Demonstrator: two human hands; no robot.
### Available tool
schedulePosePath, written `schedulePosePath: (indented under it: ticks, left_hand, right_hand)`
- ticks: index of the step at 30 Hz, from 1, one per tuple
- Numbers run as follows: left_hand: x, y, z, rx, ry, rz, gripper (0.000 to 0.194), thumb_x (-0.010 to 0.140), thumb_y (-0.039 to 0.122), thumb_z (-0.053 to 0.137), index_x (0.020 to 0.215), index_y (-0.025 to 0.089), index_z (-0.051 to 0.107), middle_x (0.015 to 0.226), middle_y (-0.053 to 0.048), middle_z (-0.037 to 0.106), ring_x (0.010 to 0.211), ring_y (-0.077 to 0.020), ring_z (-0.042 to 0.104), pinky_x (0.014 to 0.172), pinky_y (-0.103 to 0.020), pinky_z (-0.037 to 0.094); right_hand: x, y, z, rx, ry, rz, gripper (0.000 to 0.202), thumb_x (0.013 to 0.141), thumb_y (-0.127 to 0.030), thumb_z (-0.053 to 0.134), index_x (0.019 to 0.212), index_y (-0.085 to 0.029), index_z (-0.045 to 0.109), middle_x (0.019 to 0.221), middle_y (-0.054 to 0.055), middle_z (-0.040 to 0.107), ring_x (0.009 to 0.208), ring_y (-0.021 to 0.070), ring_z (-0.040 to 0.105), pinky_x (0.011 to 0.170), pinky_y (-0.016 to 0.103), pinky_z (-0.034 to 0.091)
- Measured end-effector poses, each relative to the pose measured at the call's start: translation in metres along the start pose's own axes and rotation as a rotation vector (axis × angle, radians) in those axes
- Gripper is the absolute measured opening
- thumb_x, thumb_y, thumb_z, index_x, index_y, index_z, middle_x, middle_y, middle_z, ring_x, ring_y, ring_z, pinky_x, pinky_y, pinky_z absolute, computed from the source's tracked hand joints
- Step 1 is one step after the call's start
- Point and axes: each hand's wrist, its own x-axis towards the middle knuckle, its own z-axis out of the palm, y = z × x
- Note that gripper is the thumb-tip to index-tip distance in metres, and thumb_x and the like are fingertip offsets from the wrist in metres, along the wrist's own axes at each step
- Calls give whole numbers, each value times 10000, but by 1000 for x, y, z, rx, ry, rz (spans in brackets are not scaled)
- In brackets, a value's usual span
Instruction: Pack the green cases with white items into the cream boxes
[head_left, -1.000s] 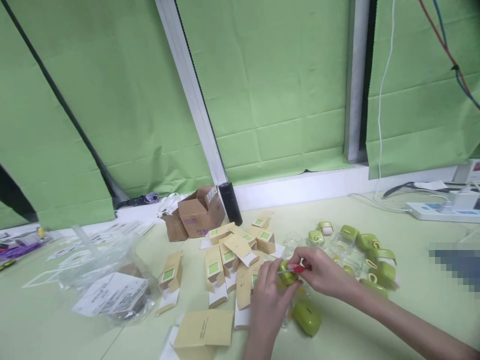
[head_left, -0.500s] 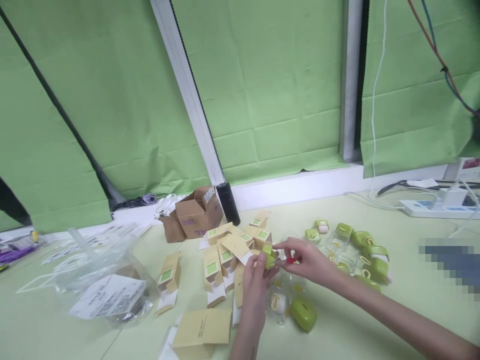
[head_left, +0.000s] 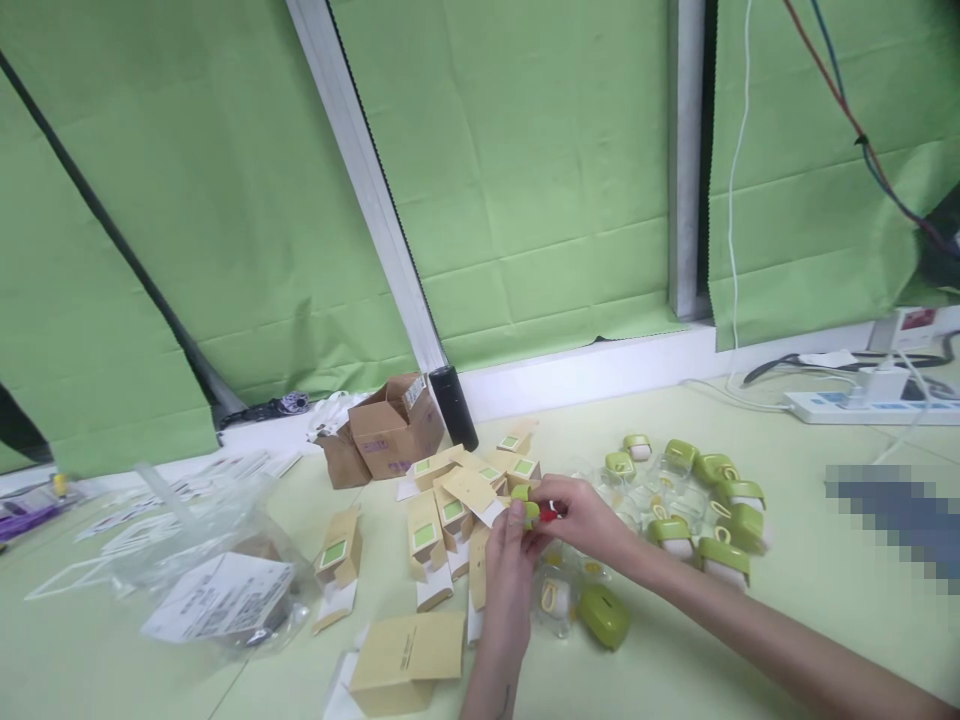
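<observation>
My left hand (head_left: 511, 560) is closed round a small green case (head_left: 525, 508) above the middle of the table. My right hand (head_left: 574, 512) pinches a small red item (head_left: 549, 513) against the right side of that case; its full shape is hidden by the fingers. Just left of my hands lie several tan boxes (head_left: 424, 535) with green labels and open flaps. Several green and white cases (head_left: 724, 560) rest to the right among clear plastic pieces. One green case (head_left: 604, 616) sits below my right hand.
A clear plastic bag with a labelled sheet (head_left: 225, 598) lies at the left. Behind stand an open cardboard box (head_left: 396, 430) and a black cylinder (head_left: 454, 408). A larger tan box (head_left: 409, 660) is near the front. A power strip (head_left: 825, 408) lies at the back right.
My right hand has moved left, closer to the green case, and the red item now meets its side. The view has shifted slightly.
</observation>
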Motion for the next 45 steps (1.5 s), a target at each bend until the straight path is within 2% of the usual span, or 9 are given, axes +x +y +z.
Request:
schedulePosePath:
  ticks: [6, 9, 13, 17, 21, 25, 30, 37, 45]
  left_hand:
    - [-5, 31, -31, 519, 305, 98, 432, 667, 505, 636, 911, 148, 647, 893, -88, 651, 776, -209, 596, 714, -321, 463]
    - [-24, 51, -44, 972, 75, 148, 423, 583, 389, 709, 945, 175, 668, 859, -54, 593, 733, -189, 541, 712, -313, 445]
    - [-49, 51, -48, 1262, -274, -65, 324, 608, 258, 631, 926, 201, 661, 875, -42, 562, 791, -192, 551, 743, -295, 440]
    - [-50, 31, -51, 1408, -233, -79, 314, 592, 206, 578, 905, 185, 599, 914, -54, 580, 859, -216, 561, 770, -304, 424]
    - [-37, 20, -51, 1507, -167, -26, 277, 658, 223, 523, 930, 198, 566, 994, -63, 607, 964, -249, 534, 818, -347, 397]
    - [-34, 18, -49, 1557, -144, 137, 319, 665, 216, 525, 981, 191, 563, 1052, -78, 593, 1013, -265, 500, 870, -381, 376]
    - [-37, 9, -24, 1282, -41, 259, 297, 755, 364, 517, 1003, 208, 563, 1063, -90, 565, 1016, -263, 493, 919, -426, 355]
    - [-16, -16, 44, 132, -274, -329, 550, 792, 576, 474, 1144, 154, 466, 726, -24, 585, 571, -137, 549, 533, -256, 436]
    - [-16, -16, 40, -339, 67, -434, 206, 774, 310, 642, 842, 141, 547, 735, -40, 619, 641, -117, 595, 606, -214, 497]
  right_hand:
    - [-3, 16, -5, -112, -43, 86, 75, 696, -127, 557, 730, -168, 610, 683, -15, 574, 592, 114, 505, 542, 212, 400]
    - [-6, 23, -5, -204, -160, 117, 19, 644, -151, 627, 629, -162, 629, 628, -7, 577, 581, 127, 509, 535, 222, 375]
    - [-7, 21, -20, -311, -258, 182, 191, 669, -314, 680, 797, -171, 684, 645, 4, 621, 572, 138, 544, 505, 218, 363]
    - [-17, 19, -72, -470, -277, 266, 295, 848, -389, 468, 863, -171, 667, 686, 38, 644, 576, 154, 570, 486, 230, 353]
    - [-41, 29, -114, -645, -383, 319, 117, 676, -296, 649, 673, -180, 664, 569, 30, 608, 537, 192, 570, 471, 242, 310]
    - [-60, 41, -117, -746, -435, 347, 115, 578, -190, 670, 692, -172, 664, 544, 35, 598, 528, 220, 573, 459, 240, 267]
    - [-63, 28, -114, -737, -404, 291, 227, 685, -266, 627, 900, -199, 643, 613, 18, 609, 579, 194, 560, 483, 241, 280]
    - [-70, 3, -92, -147, -210, 309, 410, 759, -539, 582, 1020, -224, 561, 610, -48, 476, 531, 128, 441, 475, 225, 335]
    - [-89, 6, -79, 77, -8, 177, 304, 945, -409, 303, 858, -237, 539, 816, 20, 541, 766, 164, 538, 706, 278, 469]
